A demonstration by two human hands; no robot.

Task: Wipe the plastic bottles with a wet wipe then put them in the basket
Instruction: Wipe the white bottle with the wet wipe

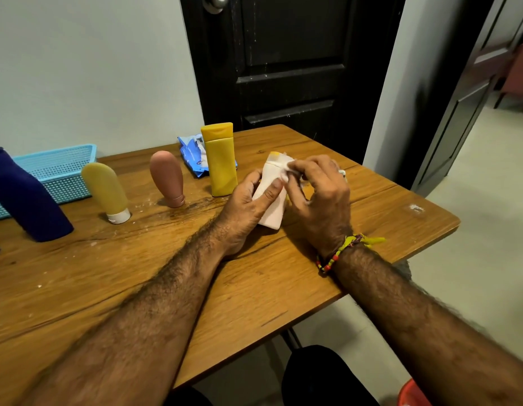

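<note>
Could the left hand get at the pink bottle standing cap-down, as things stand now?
Probably yes, once freed. The left hand holds the white bottle, which the right hand rubs with a wet wipe. The pink bottle stands just to its left, with bare table between them.

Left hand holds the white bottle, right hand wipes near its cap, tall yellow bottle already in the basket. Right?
Not quite: the head view shows the tall yellow bottle standing on the table, not in the blue basket. The rest holds.
</note>
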